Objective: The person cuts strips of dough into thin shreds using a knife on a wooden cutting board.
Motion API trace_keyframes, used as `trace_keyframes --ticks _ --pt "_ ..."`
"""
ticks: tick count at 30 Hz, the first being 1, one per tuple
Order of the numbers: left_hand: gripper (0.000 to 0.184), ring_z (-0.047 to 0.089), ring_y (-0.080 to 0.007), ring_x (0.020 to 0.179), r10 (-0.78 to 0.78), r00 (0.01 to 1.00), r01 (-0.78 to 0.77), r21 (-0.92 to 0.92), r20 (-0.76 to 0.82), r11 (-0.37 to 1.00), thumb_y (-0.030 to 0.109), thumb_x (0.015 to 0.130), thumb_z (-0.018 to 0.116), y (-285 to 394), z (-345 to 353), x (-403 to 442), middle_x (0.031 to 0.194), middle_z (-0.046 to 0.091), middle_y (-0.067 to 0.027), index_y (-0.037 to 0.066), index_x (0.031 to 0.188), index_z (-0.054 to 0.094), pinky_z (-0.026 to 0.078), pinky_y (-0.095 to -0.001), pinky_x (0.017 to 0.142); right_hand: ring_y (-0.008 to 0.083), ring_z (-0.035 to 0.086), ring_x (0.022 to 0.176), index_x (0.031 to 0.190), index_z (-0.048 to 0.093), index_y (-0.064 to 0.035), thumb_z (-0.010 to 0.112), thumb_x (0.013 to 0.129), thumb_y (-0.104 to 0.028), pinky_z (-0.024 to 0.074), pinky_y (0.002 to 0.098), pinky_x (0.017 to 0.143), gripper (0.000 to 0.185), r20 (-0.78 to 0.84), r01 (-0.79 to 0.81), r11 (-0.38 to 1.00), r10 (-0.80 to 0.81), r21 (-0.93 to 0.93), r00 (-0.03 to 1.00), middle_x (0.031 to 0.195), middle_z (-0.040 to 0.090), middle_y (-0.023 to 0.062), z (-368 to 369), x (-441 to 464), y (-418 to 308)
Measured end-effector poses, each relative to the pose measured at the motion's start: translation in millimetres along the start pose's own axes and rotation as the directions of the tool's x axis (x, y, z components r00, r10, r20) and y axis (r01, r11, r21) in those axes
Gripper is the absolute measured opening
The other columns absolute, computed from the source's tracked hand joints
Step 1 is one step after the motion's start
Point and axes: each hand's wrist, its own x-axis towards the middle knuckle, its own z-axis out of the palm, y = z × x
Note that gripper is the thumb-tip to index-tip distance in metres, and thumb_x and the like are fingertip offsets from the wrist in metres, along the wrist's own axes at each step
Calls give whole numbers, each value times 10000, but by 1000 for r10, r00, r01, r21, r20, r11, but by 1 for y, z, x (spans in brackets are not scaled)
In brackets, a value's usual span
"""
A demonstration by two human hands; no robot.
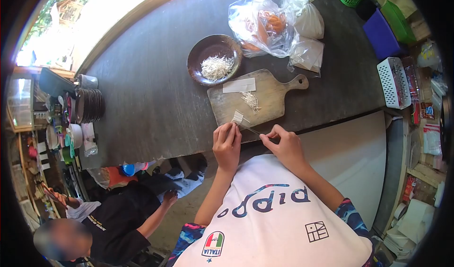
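At the near edge of a wooden cutting board [272, 84], my left hand [227, 146] is closed, its fingertips pinching the end of a small bundle of white strips [238, 117]. My right hand [286, 146] grips a thin dark knife [253, 130], whose blade points left toward my left fingertips. Much of its handle is hidden by the fingers. Loose thin white slivers [250, 102] lie mid-board. Behind them rests a flat white rectangular piece [239, 85]. A brown bowl [192, 63] beside the board's far left corner holds a heap of similar white shreds [217, 68].
Clear plastic bags [260, 23] with orange contents and a white bag [308, 18] stand behind the board. A white perforated basket [393, 82] sits at the right; stacked dark plates [89, 105] are at the left. Another person [125, 210] is beyond the table's left front edge.
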Motion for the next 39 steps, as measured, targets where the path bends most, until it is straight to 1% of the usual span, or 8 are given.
trace_keyframes --ticks 6,15,21,22,25,31,34,39 --pt "169 719 -319 1088 6 1000 -6 7 30 1000 50 931 825 -2 -3 -1 1152 756 -92 4 1093 826 607 -426 934 403 780 784 915 737 -93 792 984 -439 615 496 707 357 0 69 997 -69 -42 998 799 791 137 34 29 -12" --pt "154 726 -314 1085 -2 1000 1 3 3 1000 39 938 824 1 -3 1 1150 760 -100 -2 1086 824 608 -423 932 359 801 825 928 718 -71 806 982 -398 611 486 743 343 35 -51 999 51 5 998 886 816 120 -3 -4 -2" --pt "149 726 -311 1086 11 1000 -11 10 -1 1000 47 941 825 -2 -2 -2 1152 755 -100 -5 1080 818 612 -422 927 375 794 825 928 721 -74 800 983 -421 614 493 742 360 30 36 999 -36 11 999 879 814 123 26 23 -14" --pt "149 725 -311 1086 6 1000 -6 11 1 1000 48 940 825 -1 -2 -2 1150 754 -100 -4 1080 817 612 -422 928 382 790 819 921 722 -78 799 982 -435 614 494 736 371 57 7 1000 -6 -19 998 879 813 129 26 27 -19" --pt "147 723 -311 1089 -2 1000 2 25 -3 1000 50 942 825 0 -1 -4 1149 751 -99 -4 1078 816 610 -423 929 379 792 811 911 722 -79 803 978 -429 613 494 733 366 14 44 999 -44 0 999 870 812 127 26 20 -9" --pt "142 718 -314 1090 5 1000 -5 16 -11 1000 56 946 824 -3 0 -5 1160 749 -96 -1 1075 815 607 -425 926 369 796 795 909 725 -79 808 974 -410 610 489 728 347 39 -33 999 32 32 999 853 809 114 0 0 0" --pt "142 719 -318 1090 22 1000 -22 22 -11 1000 56 946 824 -2 -1 -3 1161 749 -96 -2 1075 814 607 -425 927 378 794 802 919 733 -82 801 978 -423 615 489 736 353 14 24 1000 -24 2 1000 862 813 119 13 12 -9" --pt "145 721 -318 1088 16 1000 -16 4 -14 1000 47 942 826 -3 2 -5 1161 749 -95 -3 1077 815 609 -425 930 390 794 836 936 740 -90 785 986 -452 623 501 752 368 55 28 999 -26 -46 998 878 818 127 27 29 -15"
